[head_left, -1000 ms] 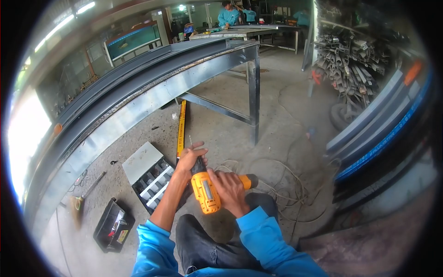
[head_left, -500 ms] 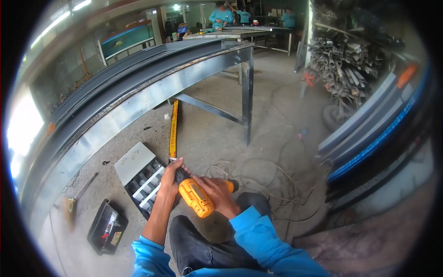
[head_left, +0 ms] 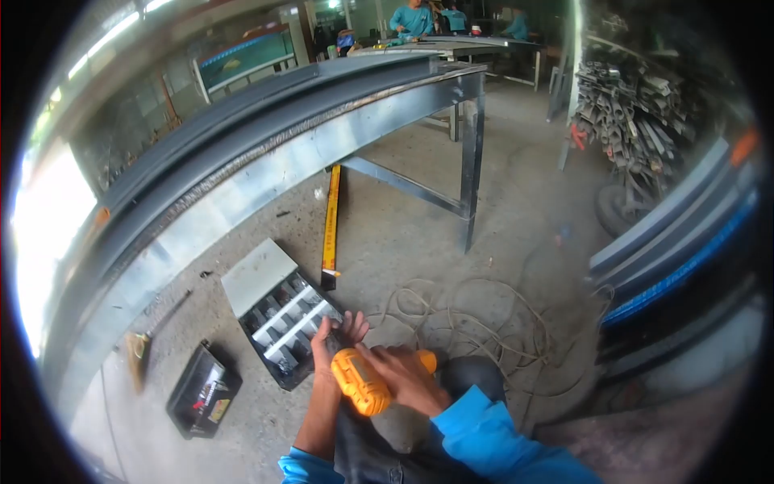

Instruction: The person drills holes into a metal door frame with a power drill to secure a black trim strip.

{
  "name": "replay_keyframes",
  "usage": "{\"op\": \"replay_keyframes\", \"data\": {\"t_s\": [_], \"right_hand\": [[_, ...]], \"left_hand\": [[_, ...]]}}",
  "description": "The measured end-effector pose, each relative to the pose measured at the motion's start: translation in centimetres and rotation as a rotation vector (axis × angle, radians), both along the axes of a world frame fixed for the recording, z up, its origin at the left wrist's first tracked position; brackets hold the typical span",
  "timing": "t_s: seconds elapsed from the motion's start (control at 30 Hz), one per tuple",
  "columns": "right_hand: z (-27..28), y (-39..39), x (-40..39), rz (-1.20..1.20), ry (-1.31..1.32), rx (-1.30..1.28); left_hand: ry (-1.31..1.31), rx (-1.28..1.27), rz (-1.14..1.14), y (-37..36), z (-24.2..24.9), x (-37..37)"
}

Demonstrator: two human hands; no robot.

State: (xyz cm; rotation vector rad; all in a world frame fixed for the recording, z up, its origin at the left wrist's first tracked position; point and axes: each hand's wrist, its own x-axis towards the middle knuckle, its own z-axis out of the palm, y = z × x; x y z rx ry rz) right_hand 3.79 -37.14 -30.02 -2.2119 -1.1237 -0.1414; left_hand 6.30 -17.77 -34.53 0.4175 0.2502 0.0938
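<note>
I hold a yellow cordless drill (head_left: 364,384) over my knee. My right hand (head_left: 405,376) is wrapped around its body and grip. My left hand (head_left: 337,337) is closed around the drill's front end, at the chuck, fingers spread over it. The bit is hidden by that hand. Just left of my left hand lies an open compartment box (head_left: 284,316) with a grey lid, holding small parts.
A long steel frame (head_left: 266,173) on legs runs across the left. A yellow level (head_left: 330,226) lies on the concrete floor. A black case (head_left: 201,390) lies lower left, tangled cable (head_left: 459,323) to the right, metal offcuts (head_left: 637,113) stacked far right. People in blue work at a far table (head_left: 419,18).
The drill and both hands have come down and closer to my body. My left hand stays on the chuck end. The view has tilted downward and shifted left.
</note>
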Motion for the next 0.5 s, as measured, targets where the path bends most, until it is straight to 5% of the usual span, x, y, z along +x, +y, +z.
{"op": "replay_keyframes", "data": {"t_s": [0.07,0.1,0.23,0.3,0.37,0.47,0.5], "right_hand": [[-0.1,0.5,-0.8,0.015,-0.064,-0.004],[0.1,0.8,-1.4,0.014,-0.069,-0.024],[-1.9,3.3,-3.2,0.172,0.023,-0.342],[-1.6,3.9,-3.4,0.251,0.034,-0.535],[-0.4,3.8,-3.2,0.341,-0.004,-0.408],[-1.5,4.8,-2.3,0.485,0.283,-0.061],[-2.1,5.4,-2.9,0.464,0.388,-0.2]], "left_hand": [[-0.022,-0.018,0.094,-0.8,-0.8,-0.5],[-0.271,-0.164,-0.14,2.0,-5.5,-0.5],[-0.268,-0.26,0.054,2.6,-11.6,-6.6],[-0.112,-0.538,0.098,2.5,-10.3,-9.1],[0.048,-0.181,0.196,2.1,-6.9,-10.8],[0.41,-0.263,0.36,2.4,-1.9,-11.7],[0.418,-0.362,0.348,2.8,-4.3,-12.9]]}}
